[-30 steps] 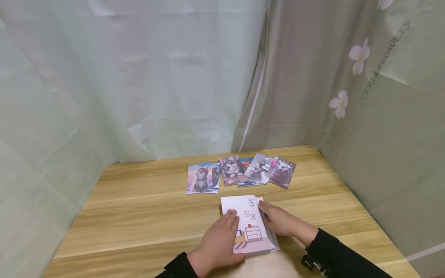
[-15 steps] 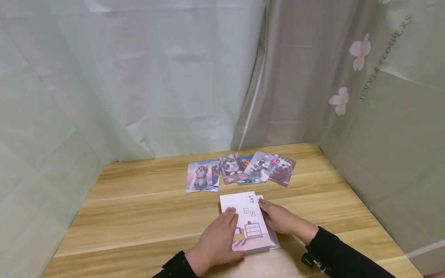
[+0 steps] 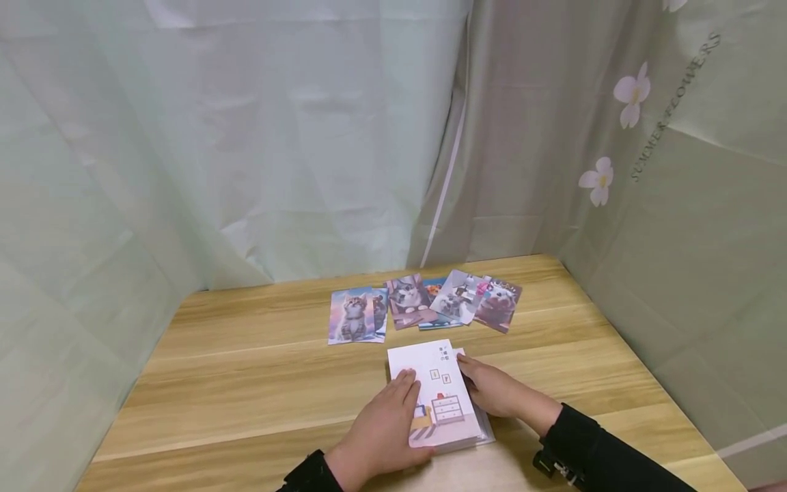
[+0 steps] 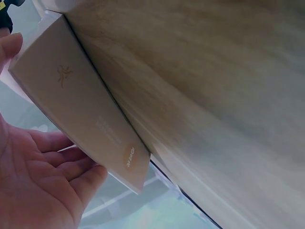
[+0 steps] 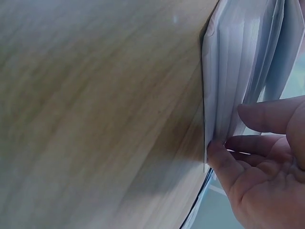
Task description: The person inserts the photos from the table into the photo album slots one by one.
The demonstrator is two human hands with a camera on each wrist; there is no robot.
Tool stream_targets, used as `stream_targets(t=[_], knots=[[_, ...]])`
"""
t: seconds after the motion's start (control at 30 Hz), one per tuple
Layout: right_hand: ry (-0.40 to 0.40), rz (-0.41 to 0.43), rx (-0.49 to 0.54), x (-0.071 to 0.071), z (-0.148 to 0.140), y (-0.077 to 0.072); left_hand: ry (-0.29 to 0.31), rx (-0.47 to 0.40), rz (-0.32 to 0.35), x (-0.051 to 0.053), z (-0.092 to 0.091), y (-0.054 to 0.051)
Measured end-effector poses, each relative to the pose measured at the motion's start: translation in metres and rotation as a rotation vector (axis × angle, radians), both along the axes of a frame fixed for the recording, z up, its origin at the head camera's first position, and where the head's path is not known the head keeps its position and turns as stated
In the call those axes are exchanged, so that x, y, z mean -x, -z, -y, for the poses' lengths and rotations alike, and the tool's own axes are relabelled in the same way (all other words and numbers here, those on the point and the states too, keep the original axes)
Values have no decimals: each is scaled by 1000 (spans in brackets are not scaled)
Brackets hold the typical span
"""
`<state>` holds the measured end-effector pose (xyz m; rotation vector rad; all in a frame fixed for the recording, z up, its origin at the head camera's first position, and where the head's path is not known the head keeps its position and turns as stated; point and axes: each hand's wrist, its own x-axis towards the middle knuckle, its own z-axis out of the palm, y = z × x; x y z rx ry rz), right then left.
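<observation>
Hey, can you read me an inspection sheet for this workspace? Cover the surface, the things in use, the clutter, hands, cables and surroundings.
Surface: wood-grain table, light brown.
Job's things: book lying on the table, illustrated white cover up; layers beneath show past the cover's right edge.
Clutter: picture cards beyond the book, several overlapping; some show cats.
Hands: left hand rests on the cover's left side; right hand holds the book's right side, fingers curled at the page edges.
Cables: nothing seen.
Surroundings: pale fabric behind and at both sides; flowers and "SUMMER FLOWERS" printed on the right.
</observation>
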<state>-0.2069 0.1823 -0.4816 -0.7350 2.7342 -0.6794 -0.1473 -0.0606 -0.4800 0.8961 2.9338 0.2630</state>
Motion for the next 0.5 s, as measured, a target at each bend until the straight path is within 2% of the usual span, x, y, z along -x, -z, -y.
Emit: stream_targets(t=[0.23,0.5], knots=[[-8,-13,2,0,1,1,-3,-10,-5,1,0,1],[-23,-23,-2,3,0,5,-4,-31,33,2,3,2]])
